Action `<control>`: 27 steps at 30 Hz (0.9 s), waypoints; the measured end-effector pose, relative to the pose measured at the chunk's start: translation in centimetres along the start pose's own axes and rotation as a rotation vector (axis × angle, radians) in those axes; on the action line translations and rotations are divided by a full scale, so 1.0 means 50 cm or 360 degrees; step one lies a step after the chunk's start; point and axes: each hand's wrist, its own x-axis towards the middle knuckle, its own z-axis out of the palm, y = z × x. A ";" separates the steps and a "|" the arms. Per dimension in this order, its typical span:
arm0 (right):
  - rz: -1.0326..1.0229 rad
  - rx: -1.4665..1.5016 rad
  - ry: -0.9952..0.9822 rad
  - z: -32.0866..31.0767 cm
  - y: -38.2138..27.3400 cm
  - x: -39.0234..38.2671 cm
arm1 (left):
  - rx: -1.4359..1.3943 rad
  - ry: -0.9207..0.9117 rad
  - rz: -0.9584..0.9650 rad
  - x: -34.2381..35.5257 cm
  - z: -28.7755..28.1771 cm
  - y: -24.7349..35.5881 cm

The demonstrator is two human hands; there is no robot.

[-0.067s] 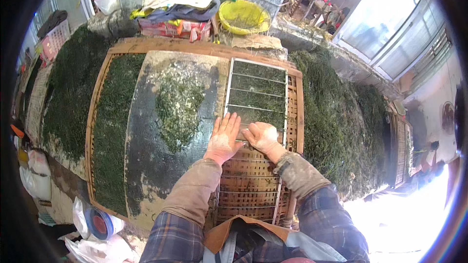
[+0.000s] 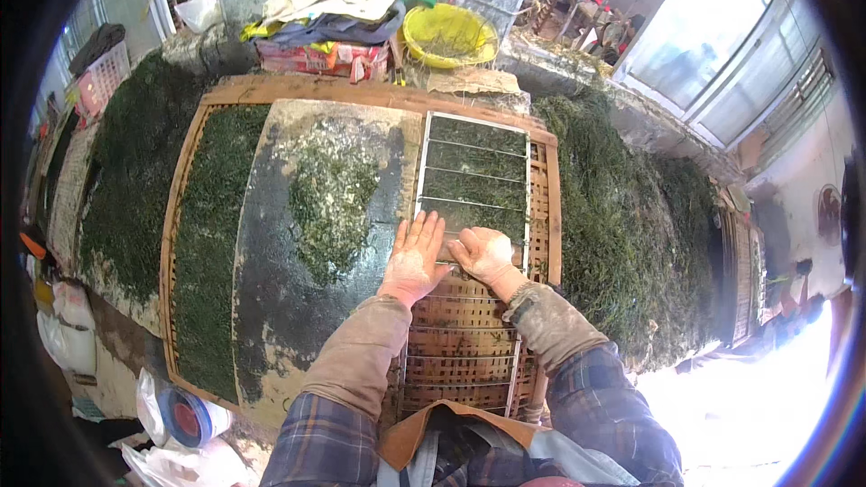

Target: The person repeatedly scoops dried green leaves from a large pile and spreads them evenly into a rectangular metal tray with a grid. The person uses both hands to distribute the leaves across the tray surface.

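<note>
While my left hand [image 2: 415,254] lies flat, fingers straight and together, my right hand [image 2: 484,254] curls just beside it; whether it pinches anything I cannot tell. The metal frame [image 2: 474,203] runs beneath both, over a woven tray [image 2: 460,343] whose slats show on my side. Left of my grip, a dark board [image 2: 262,225] bears a green heap [image 2: 332,207]. Beyond my fingertips, dark green strands [image 2: 478,137] lie within the frame; farther off sits a yellow basin [image 2: 451,60].
</note>
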 end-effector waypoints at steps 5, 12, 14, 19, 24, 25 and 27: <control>0.0104 -0.0118 -0.0126 -0.006 -0.003 -0.009 | 0.0076 0.0033 0.0005 -0.003 -0.004 0.008; 0.0164 0.0044 0.0156 -0.133 -0.162 -0.146 | 0.0347 -0.0015 0.0076 -0.004 -0.002 0.011; 0.0117 0.0120 0.0101 -0.180 -0.166 -0.249 | 0.0337 0.0068 0.0094 -0.002 0.014 0.006; 0.0521 -0.0026 -0.0005 -0.336 -0.074 -0.542 | 0.0425 0.0065 0.0086 0.010 0.029 -0.008; 0.1252 -0.0405 0.0092 -0.434 0.126 -0.840 | 0.0361 -0.0266 -0.0331 0.042 -0.011 0.059; 0.1442 -0.0468 0.0085 -0.439 0.174 -0.891 | 0.0419 -0.0127 -0.0233 0.050 -0.016 0.101; 0.1656 -0.0466 0.0089 -0.433 0.257 -0.968 | 0.0475 -0.0058 0.0005 0.093 0.013 0.226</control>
